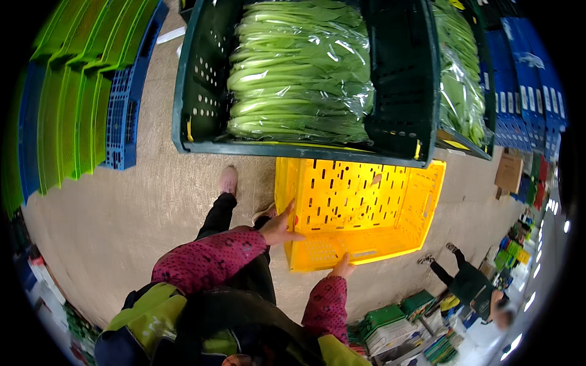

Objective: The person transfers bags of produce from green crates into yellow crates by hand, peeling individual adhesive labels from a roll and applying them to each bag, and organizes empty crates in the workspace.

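A yellow plastic crate (360,241) with slotted walls hangs or stands tilted in front of me, its inside showing. At its left end wall, my left hand (279,229) grips the edge, thumb apart from the fingers. My right hand (343,266) holds the near rim, with its fingers partly hidden by the crate wall. Beyond it, a dark green crate (293,149) covers the yellow crate's far edge. Inside the green crate lie bagged leafy green vegetables (299,79) with pale stems, in clear film.
Another dark green crate with bagged greens (458,79) stands at the right. Lime green crates (73,116) and a blue crate (125,116) are stacked at left. Blue crates (525,91) and a cardboard box (508,173) stand far right. Another person (473,287) is at lower right.
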Tool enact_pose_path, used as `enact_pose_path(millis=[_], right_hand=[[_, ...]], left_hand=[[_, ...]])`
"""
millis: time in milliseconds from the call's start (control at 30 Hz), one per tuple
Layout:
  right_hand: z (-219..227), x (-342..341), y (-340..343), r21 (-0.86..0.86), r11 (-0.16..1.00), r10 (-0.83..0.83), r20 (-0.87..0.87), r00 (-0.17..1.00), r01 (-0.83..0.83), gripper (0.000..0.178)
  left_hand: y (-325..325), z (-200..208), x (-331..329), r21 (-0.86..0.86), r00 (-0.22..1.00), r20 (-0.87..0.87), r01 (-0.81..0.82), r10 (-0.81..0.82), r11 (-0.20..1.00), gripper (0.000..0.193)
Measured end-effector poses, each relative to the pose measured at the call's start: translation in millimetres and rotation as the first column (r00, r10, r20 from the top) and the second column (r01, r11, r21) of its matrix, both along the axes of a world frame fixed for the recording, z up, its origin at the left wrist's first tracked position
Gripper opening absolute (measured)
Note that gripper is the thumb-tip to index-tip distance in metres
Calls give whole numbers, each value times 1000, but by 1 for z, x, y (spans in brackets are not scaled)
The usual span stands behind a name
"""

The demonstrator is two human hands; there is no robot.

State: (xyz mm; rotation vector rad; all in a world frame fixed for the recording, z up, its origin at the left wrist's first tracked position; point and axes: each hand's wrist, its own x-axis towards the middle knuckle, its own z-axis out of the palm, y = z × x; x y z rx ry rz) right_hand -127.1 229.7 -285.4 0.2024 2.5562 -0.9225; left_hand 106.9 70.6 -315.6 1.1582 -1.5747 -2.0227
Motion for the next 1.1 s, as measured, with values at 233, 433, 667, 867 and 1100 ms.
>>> enact_pose_path(millis=[233,433,667,867,1100], right_hand=[[3,-37,-65,640,667,728,-451,516,-381,64],[-89,-81,-134,619,560,777,-161,608,-552,57],[-128,-101,-194,605,542,721,22,692,-583,65],[-156,-132,-173,334,764,572,45,819,-552,66],[-94,-124,-143,549,757,621,-437,651,-354,78]], left_hand=[[-57,-17,188,461,973,177,-218,152,860,53],[-28,-78,395,52,637,722,-438,269,898,36],[4,-30,412,373,615,782,-589,99,717,48],[-44,-22,321,493,727,686,-425,-39,759,42],[-120,11,251,451,774,629,-432,65,781,40]])
